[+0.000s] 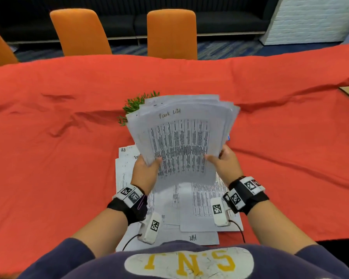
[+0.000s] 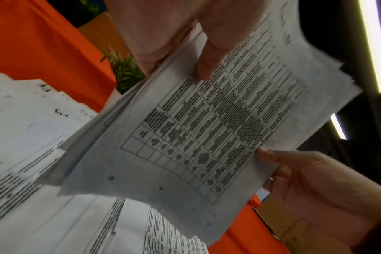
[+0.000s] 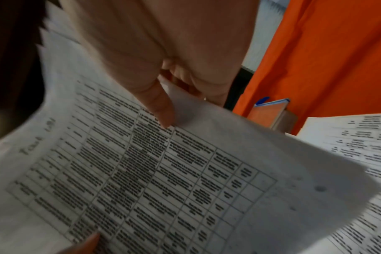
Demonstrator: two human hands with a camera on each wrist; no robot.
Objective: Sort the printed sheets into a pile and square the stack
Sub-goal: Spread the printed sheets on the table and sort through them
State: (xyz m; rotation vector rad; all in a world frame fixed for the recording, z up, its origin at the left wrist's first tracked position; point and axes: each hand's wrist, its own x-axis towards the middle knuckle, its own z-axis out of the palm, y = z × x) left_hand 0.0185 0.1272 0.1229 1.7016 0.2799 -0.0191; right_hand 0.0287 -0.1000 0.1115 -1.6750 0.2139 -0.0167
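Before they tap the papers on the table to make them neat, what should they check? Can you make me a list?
1. Left hand grips the held stack at its left edge: ok.
2. Right hand grips the right edge: ok.
3. Stack edges lined up: not ok, the top corners fan out.
4. All sheets gathered: not ok, loose sheets lie on the red tablecloth underneath.
5. Plant behind the stack out of the way: cannot tell.
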